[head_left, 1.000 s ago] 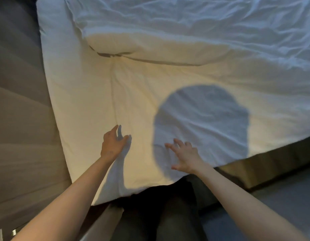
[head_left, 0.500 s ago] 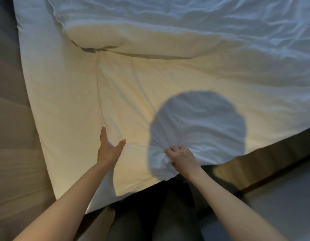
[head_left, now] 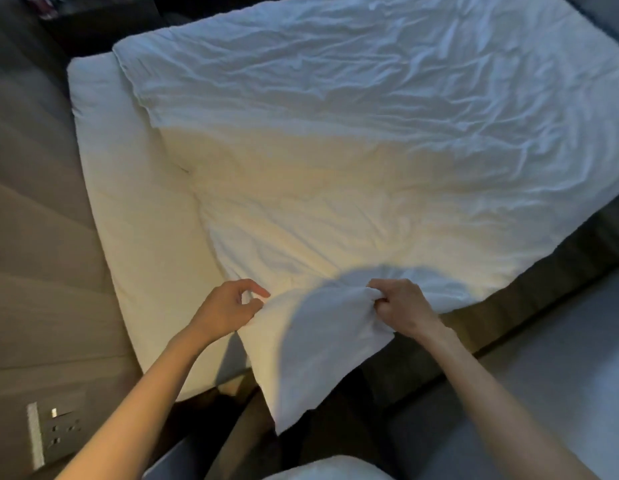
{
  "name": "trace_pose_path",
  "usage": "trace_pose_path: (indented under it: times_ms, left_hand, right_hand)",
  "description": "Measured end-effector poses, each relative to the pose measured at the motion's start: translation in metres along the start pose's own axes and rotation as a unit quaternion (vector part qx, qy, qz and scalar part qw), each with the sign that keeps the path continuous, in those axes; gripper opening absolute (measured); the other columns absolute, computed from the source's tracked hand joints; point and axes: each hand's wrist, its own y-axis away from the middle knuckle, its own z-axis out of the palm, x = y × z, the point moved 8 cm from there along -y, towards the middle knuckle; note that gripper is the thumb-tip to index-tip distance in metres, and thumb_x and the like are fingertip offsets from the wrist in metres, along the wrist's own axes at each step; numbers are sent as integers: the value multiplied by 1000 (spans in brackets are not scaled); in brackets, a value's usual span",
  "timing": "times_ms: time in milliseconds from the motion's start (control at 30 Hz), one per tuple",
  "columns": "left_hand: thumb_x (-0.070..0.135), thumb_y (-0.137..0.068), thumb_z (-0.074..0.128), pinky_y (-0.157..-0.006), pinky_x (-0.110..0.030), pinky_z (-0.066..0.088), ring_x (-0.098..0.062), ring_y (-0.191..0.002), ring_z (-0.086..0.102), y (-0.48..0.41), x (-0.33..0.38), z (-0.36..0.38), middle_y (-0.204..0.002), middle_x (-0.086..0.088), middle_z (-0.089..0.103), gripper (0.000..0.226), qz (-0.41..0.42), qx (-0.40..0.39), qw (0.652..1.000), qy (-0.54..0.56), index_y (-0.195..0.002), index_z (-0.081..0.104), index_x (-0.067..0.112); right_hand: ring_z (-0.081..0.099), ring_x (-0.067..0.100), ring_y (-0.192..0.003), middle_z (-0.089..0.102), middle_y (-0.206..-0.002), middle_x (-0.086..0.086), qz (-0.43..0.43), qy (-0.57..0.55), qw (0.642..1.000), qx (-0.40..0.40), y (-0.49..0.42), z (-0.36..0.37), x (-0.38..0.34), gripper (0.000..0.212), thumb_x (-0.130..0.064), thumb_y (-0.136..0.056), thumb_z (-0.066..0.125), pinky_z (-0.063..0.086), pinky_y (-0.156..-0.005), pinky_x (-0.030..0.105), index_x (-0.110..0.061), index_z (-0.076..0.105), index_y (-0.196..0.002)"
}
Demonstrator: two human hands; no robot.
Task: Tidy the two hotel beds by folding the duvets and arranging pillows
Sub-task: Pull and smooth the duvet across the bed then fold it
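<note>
Mattress [head_left: 138, 244]; duvet [head_left: 336, 174] between left hand [head_left: 228, 308], right hand [head_left: 403, 306]

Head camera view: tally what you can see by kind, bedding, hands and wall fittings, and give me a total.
White crumpled duvet: 1
White-sheeted mattress: 1
Bare hands, left hand and right hand: 2
Grey wall socket plate: 1
Total: 5
A white shape at the bottom edge is too cut off to count.

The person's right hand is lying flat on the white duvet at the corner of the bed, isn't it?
Not flat. The head view shows the right hand curled round a bunched fold of the white duvet at the corner of the bed.
</note>
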Motion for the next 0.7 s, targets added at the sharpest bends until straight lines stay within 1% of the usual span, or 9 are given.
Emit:
trace_pose_path:
  times_ms: [67, 133, 200, 300, 400, 500, 567, 600, 700]
  left_hand:
    - [19, -90, 58, -59, -14, 37, 0, -72, 56, 20, 5, 20, -88, 16, 66, 18, 7, -58, 998, -15, -87, 73, 29]
    - [22, -89, 58, -64, -15, 40, -1, -80, 59, 37, 5, 42, -87, 20, 66, 19, 7, -109, 994, -26, -83, 75, 26]
    - [28, -86, 65, -67, -18, 43, -4, -81, 62, 49, 0, 61, -82, 17, 67, 14, 4, -153, 987, -38, -76, 74, 26]
    - [33, -77, 73, -64, -24, 49, -14, -75, 66, 62, -11, 75, -80, 4, 71, 14, -5, -201, 978, -63, -69, 72, 22]
    - [22, -81, 69, -51, -23, 45, -17, -53, 58, 75, -22, 81, -68, -11, 67, 13, -36, -258, 962, -76, -71, 71, 14]
    - [25, -86, 65, -52, -22, 43, -12, -46, 53, 84, -34, 88, -59, -4, 63, 10, -60, -278, 953, -106, -82, 70, 17]
    - [33, -92, 57, -66, -23, 48, -11, -59, 61, 84, -43, 95, -73, 4, 66, 15, -53, -273, 950, -140, -98, 68, 25]
    - [32, -96, 51, -77, -24, 48, -11, -77, 65, 80, -46, 95, -90, 5, 69, 20, -44, -260, 952, -154, -108, 66, 28]
    - [8, -95, 42, -103, -30, 38, -21, -128, 45, 66, -48, 78, -145, -2, 46, 46, -14, -209, 960, -189, -135, 50, 28]
  right_hand:
    - [60, 32, -90, 69, -92, 12, 30, 14, 999, -35, 22, 0, 9, 18, -7, -81, 47, 45, -80, 36, -15, 63, -83]
    - [58, 33, -105, 68, -113, 12, 62, 40, 996, -59, 42, 6, 18, 30, -11, -84, 47, 42, -87, 36, -13, 68, -104]
    - [56, 34, -101, 67, -109, 13, 82, 71, 992, -70, 57, 11, 19, 25, -11, -87, 44, 39, -81, 36, -8, 65, -99]
    - [57, 31, -97, 64, -105, 11, 108, 105, 983, -108, 73, 18, 8, 28, -17, -93, 39, 43, -83, 36, -4, 63, -98]
    - [57, 29, -93, 65, -104, 11, 119, 106, 977, -144, 87, 29, 5, 35, -31, -88, 36, 44, -85, 36, -7, 61, -90]
    - [57, 29, -89, 65, -102, 11, 115, 91, 976, -164, 94, 47, 4, 37, -35, -75, 30, 43, -80, 35, -10, 55, -84]
    - [58, 29, -92, 65, -104, 11, 115, 80, 975, -171, 94, 55, 6, 39, -34, -76, 30, 45, -82, 36, -9, 58, -87]
    - [59, 29, -94, 65, -104, 10, 111, 85, 976, -166, 90, 54, 8, 33, -30, -83, 35, 46, -83, 36, -10, 60, -90]
    - [55, 27, -86, 59, -92, 4, 108, 74, 985, -112, 68, 25, 8, 16, -17, -80, 43, 42, -68, 32, -27, 53, -75]
